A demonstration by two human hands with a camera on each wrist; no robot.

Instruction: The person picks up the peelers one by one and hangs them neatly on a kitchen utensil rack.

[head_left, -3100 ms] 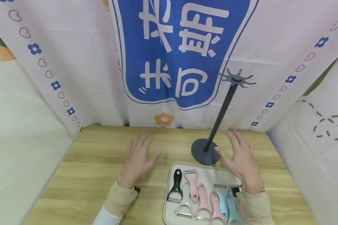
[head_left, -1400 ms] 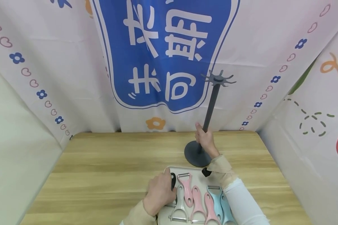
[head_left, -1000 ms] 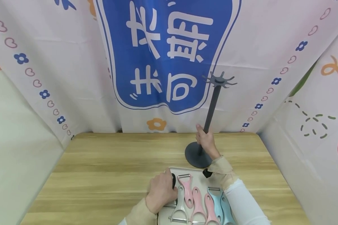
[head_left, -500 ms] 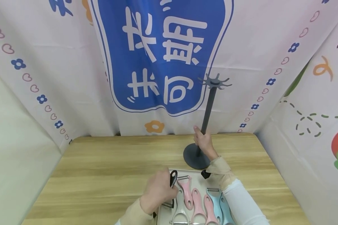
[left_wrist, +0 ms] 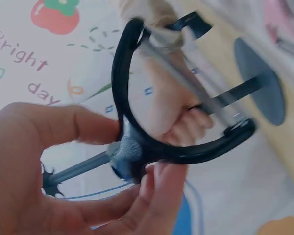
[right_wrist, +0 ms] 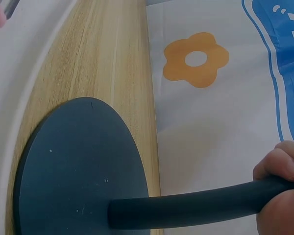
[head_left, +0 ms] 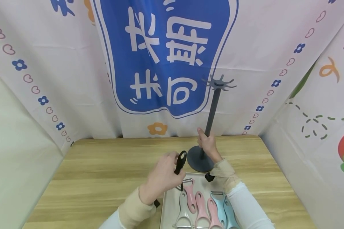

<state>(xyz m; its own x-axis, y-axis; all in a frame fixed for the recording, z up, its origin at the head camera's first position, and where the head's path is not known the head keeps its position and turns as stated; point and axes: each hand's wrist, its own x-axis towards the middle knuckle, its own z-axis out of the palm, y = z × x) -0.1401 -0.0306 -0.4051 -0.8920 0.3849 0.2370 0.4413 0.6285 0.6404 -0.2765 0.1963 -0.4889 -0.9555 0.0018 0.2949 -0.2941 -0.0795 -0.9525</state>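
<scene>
In the head view my left hand [head_left: 163, 175] holds a black peeler [head_left: 180, 162] over the tray's upper left corner, handle end pointing up. The left wrist view shows thumb and fingers pinching that peeler [left_wrist: 132, 152] near the base of its Y-shaped head, its metal blade facing away from the palm. My right hand [head_left: 209, 144] grips the lower pole of a dark grey stand [head_left: 213, 111], which has a ring of hooks at the top. In the right wrist view the stand's round base [right_wrist: 78, 166] sits on the wooden table, fingers [right_wrist: 281, 161] curled round the pole.
A cream tray [head_left: 164, 206] at the front holds several peelers: a grey one [head_left: 183, 203], pink ones [head_left: 200, 203] and blue ones [head_left: 219, 203]. The tray's back edge lies close to the stand's base. A printed curtain [head_left: 246, 105] hangs behind the wooden table [head_left: 103, 178].
My left hand reached to the tray, took hold of the black peeler and lifted it up and away from the others. My right hand moved to the stand's pole and now stays there.
</scene>
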